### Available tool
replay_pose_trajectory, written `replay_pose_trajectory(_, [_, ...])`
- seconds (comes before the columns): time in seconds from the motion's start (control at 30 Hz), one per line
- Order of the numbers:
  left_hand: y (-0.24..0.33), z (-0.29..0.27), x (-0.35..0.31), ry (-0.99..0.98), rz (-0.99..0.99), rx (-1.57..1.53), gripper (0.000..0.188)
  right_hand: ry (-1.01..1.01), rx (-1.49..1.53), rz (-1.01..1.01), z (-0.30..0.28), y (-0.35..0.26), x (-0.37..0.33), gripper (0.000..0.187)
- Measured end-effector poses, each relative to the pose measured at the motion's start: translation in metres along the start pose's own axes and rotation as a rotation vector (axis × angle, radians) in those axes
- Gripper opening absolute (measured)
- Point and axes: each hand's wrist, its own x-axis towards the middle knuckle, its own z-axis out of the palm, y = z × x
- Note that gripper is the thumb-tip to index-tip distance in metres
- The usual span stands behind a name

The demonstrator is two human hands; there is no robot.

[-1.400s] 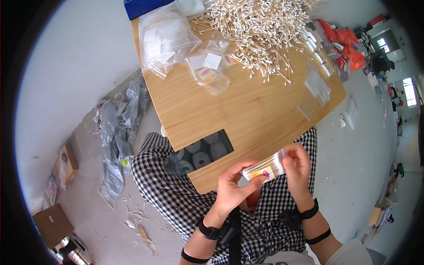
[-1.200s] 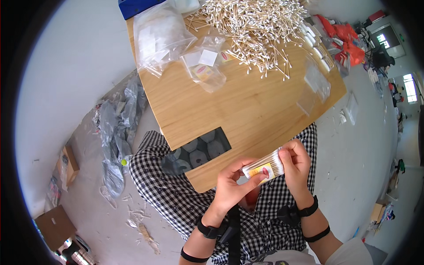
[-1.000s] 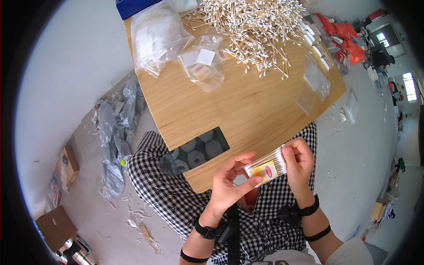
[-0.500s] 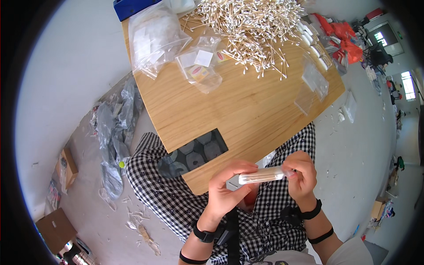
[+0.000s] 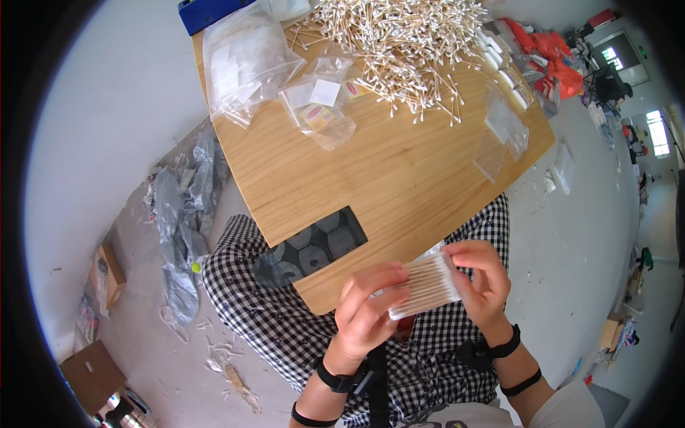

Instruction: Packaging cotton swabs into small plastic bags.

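Between my two hands, over my lap by the table's near edge, is a flat clear bag of cotton swabs [image 5: 428, 283]. The swabs lie side by side, their sticks running crosswise from hand to hand. My left hand [image 5: 369, 303] grips the left end, its fingers across the front face. My right hand [image 5: 481, 282] pinches the right end of the plastic between thumb and fingers. Beyond, a large heap of loose cotton swabs [image 5: 410, 46] spreads over the far part of the wooden table [image 5: 342, 171].
A big clear bag [image 5: 246, 64] and smaller bags with paper slips [image 5: 317, 107] lie far left. Packed swab bags [image 5: 515, 85] line the far right edge, near empty clear sleeves [image 5: 503, 132]. A dark patterned panel [image 5: 314, 250] sits at the near left. Grey plastic [image 5: 175, 221] litters the floor.
The bag of swabs has been turned from edge-on to show its broad face. My left fingers have moved over its front, and my right hand has shifted its hold at the end.
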Motion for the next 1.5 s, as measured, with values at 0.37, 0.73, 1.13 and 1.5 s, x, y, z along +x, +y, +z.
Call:
replay_pose_trajectory(0.37, [0.004,0.002,-0.011,0.05,0.069,0.217,0.036,-0.142,0.4,0.16,-0.007,-0.007,0.009,0.024])
replay_pose_trajectory(0.73, [-0.011,0.013,-0.006,0.004,-0.243,0.133,0.042,-0.332,0.144,0.2,0.007,-0.006,0.024,0.028])
replay_pose_trajectory(1.13, [-0.01,0.015,-0.011,0.151,-0.467,-0.135,0.033,-0.339,0.047,0.236,0.019,0.001,0.035,0.033])
replay_pose_trajectory(1.5, [0.001,0.027,-0.004,0.388,-0.736,-0.408,0.018,-0.384,0.573,0.689,0.017,-0.003,0.047,0.027])
